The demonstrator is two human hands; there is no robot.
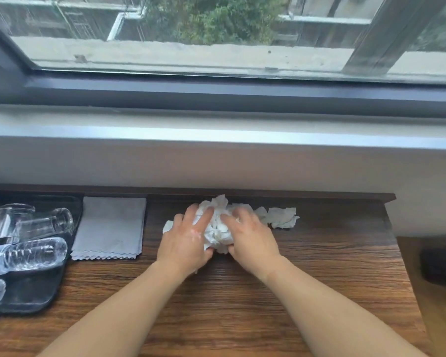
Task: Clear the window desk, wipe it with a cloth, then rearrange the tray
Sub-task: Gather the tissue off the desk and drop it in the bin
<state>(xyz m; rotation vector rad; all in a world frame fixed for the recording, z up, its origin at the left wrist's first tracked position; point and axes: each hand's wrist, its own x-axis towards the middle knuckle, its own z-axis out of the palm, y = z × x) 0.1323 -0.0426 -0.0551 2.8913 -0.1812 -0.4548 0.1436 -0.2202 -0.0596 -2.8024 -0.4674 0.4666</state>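
A heap of crumpled white tissue [218, 229] lies on the dark wooden desk [242, 292] near its back edge. My left hand [187, 239] and my right hand [250, 234] press in on the heap from both sides, fingers curled round it. One more crumpled tissue [281, 217] lies loose just right of my right hand. A folded pale grey cloth [110, 228] lies flat to the left. The black tray [31, 292] at the far left holds two tipped-over glasses [47, 222] and plastic water bottles [29, 255] lying on their sides.
A white wall and a window sill [216, 135] rise right behind the desk. At the right, past the desk's edge, a dark object [440, 264] rests on a lower wooden surface.
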